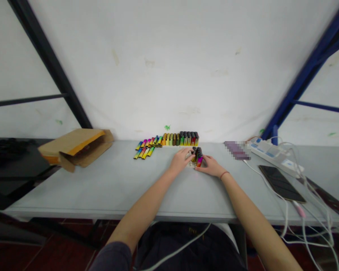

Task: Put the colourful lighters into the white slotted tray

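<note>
Between my two hands, a small group of lighters [199, 159] with black tops and shiny coloured bodies stands upright. They stand on or beside a pale, patterned piece [191, 164] on the table. My left hand [181, 159] comes in from the left, its fingers bent and closed at a dark-topped lighter [193, 158]. From the right, my right hand [211, 166] curls around the group's side, with the thumb near the base and the fingers against the lighters. Fingers partly hide the group.
Behind my hands stand rows of black-topped lighters [189, 138] and yellowish lighters [171, 139]. Several colourful lighters [144, 152] lie flat to their left. An open cardboard box [76, 145] is at left. At right are a phone [281, 183], a power strip [275, 154] and tangled white cables [285, 218].
</note>
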